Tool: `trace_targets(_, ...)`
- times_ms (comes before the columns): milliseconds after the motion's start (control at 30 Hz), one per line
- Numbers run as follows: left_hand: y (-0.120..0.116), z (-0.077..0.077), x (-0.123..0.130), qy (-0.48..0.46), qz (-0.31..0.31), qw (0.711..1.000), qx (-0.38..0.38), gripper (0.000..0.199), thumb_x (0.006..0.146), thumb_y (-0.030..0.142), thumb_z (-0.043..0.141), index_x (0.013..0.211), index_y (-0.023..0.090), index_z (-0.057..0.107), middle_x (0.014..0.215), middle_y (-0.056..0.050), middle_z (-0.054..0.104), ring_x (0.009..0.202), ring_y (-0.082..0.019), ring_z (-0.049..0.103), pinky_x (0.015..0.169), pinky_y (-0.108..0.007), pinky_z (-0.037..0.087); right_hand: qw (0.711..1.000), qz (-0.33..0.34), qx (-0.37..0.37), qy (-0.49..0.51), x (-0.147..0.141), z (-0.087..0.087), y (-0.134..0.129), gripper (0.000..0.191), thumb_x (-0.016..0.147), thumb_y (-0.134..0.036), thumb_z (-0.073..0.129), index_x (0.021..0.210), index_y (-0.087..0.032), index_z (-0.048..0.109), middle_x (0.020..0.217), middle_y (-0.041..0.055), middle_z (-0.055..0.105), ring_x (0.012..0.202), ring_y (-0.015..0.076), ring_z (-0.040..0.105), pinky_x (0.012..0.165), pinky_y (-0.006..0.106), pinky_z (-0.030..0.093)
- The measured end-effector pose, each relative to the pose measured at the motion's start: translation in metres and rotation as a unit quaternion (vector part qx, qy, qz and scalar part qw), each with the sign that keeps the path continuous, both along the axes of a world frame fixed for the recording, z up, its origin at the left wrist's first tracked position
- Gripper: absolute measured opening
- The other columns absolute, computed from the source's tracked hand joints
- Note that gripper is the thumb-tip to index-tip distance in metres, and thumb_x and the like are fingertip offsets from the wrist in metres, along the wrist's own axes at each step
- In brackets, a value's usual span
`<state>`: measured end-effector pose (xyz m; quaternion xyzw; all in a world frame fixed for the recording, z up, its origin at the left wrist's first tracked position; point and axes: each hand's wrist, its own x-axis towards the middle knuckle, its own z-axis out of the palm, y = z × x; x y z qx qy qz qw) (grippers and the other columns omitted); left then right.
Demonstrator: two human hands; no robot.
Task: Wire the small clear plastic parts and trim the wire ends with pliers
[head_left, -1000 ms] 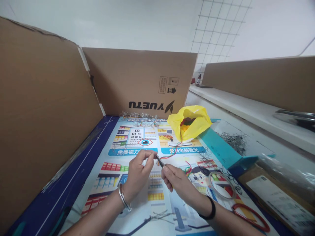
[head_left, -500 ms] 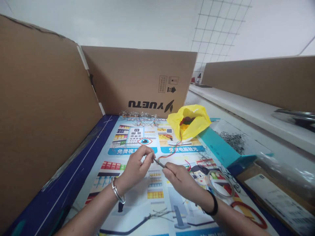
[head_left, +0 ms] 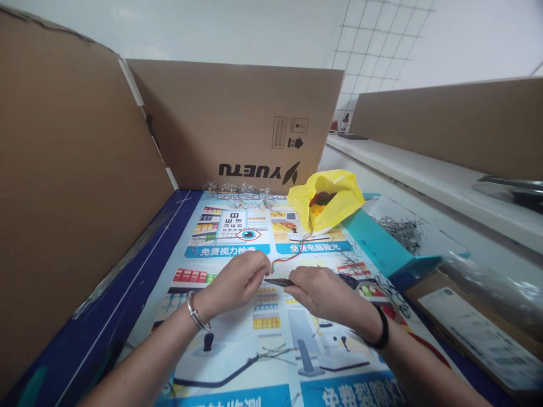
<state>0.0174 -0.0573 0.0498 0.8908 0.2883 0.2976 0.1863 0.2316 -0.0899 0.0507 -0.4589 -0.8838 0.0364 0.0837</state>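
My left hand (head_left: pixel 237 280) is closed in a pinch on the end of a few thin coloured wires (head_left: pixel 292 257). They run back in a loose curve to an open yellow bag (head_left: pixel 303 200). My right hand (head_left: pixel 316 289) grips dark metal tweezers (head_left: pixel 278 281), whose pointed tip faces left, just below and beside my left fingertips. Whether the tip touches a wire I cannot tell. Both hands are above a printed poster sheet (head_left: pixel 229 339). My fingers hide the very ends of the wires.
Tall cardboard panels (head_left: pixel 237 113) stand at the left and back. A heap of thin wire pieces (head_left: pixel 240 192) lies at the back; cut wires (head_left: pixel 275 351) lie in front. On the right are a teal box flap (head_left: pixel 377 240), dark wire bits (head_left: pixel 399 232) and a labelled carton (head_left: pixel 470 328).
My right hand has turned and moved right, so the tweezers now lie nearly level, slightly away from my left fingers. My left hand has rolled over, knuckles up. The camera view has tilted a little.
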Motion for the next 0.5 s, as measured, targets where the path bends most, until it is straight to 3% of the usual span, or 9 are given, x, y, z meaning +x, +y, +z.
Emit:
trace_targets(200,0.002,0.003,0.000,-0.063,0.065,0.993,-0.072,0.013,0.081,0.012,0.039,0.075,0.018,0.049,0.074,0.001,0.057,0.069,-0.011,0.052,0.066,-0.024,0.040,0.999,0.009,0.020,0.026,0.003,-0.007,0.008,0.021,0.090,-0.033,0.039,0.089,-0.018,0.054,0.084,0.0032,0.061,0.076,0.0148,0.054,0.064,0.024,0.035)
trace_targets(367,0.003,0.006,0.001,-0.100,0.135,0.977,-0.133,0.012,0.078,0.014,0.042,0.071,0.018,0.051,0.070,0.002,0.061,0.067,-0.011,0.057,0.064,-0.023,0.041,0.990,-0.034,0.134,0.017,-0.002,-0.011,0.006,0.022,0.088,-0.033,0.043,0.082,-0.016,0.055,0.082,0.0057,0.057,0.080,0.0177,0.049,0.069,0.028,0.034)
trace_targets(500,0.002,0.006,0.003,-0.122,0.155,0.966,-0.170,0.010,0.076,0.015,0.044,0.069,0.018,0.050,0.068,0.002,0.062,0.065,-0.012,0.059,0.062,-0.023,0.042,0.970,-0.022,0.239,-0.022,-0.003,-0.013,0.005,0.022,0.086,-0.035,0.047,0.078,-0.017,0.056,0.075,0.0062,0.053,0.075,0.0186,0.045,0.066,0.031,0.030)
